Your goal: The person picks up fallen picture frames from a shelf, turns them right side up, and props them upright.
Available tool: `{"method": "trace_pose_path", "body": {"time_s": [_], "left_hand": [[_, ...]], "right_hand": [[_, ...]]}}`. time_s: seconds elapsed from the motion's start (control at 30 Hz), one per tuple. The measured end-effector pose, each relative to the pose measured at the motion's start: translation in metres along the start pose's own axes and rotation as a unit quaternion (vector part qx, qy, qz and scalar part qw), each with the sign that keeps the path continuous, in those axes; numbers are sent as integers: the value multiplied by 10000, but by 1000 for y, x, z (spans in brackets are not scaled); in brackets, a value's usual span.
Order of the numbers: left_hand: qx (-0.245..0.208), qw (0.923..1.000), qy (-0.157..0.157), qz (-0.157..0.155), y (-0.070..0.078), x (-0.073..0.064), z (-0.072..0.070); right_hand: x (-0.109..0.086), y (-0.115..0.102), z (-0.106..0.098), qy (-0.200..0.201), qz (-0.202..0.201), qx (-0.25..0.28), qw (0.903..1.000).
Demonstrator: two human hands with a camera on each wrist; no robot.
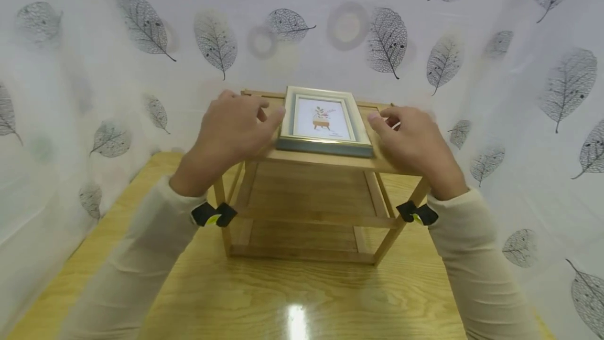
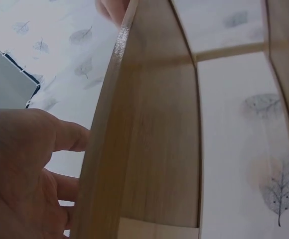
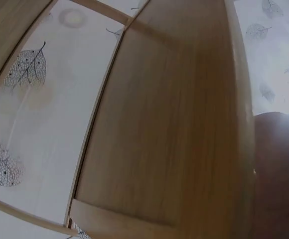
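A picture frame (image 1: 325, 147) with a pale border lies flat, its plant picture facing up, on top of a wooden shelf rack (image 1: 311, 188). At the frame's left side is my left hand (image 1: 233, 127), its fingers loosely bent and its thumb close to the frame's edge. My right hand (image 1: 410, 133) hovers over the right part of the top, also loosely bent, thumb near the frame. Neither hand grips anything. The left wrist view shows the left hand (image 2: 22, 164) beside the top board; the right wrist view shows only part of the right hand (image 3: 279, 169).
The rack has lower tiers and slanted legs, and stands on a shiny wood-grain table (image 1: 283, 293). A white curtain (image 1: 302, 30) with grey leaf prints hangs behind and along both sides.
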State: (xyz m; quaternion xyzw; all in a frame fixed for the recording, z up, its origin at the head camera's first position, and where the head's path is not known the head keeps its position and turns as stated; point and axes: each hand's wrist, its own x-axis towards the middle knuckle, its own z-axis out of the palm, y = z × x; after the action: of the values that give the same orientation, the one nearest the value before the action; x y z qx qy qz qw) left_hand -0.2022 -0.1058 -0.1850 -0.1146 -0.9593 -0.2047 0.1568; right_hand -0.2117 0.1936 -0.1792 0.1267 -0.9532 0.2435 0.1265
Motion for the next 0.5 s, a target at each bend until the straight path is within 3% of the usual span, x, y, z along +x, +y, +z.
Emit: {"method": "trace_pose_path", "body": {"time_s": [0.17,0.5], "left_hand": [[82,9999,-126,47,6,7,6],[241,9988,-65,426,9,11,14]], "right_hand": [[7,-2,6,-269,-191,-53,9994],[11,-3,12,-347,-343,-66,9988]]}}
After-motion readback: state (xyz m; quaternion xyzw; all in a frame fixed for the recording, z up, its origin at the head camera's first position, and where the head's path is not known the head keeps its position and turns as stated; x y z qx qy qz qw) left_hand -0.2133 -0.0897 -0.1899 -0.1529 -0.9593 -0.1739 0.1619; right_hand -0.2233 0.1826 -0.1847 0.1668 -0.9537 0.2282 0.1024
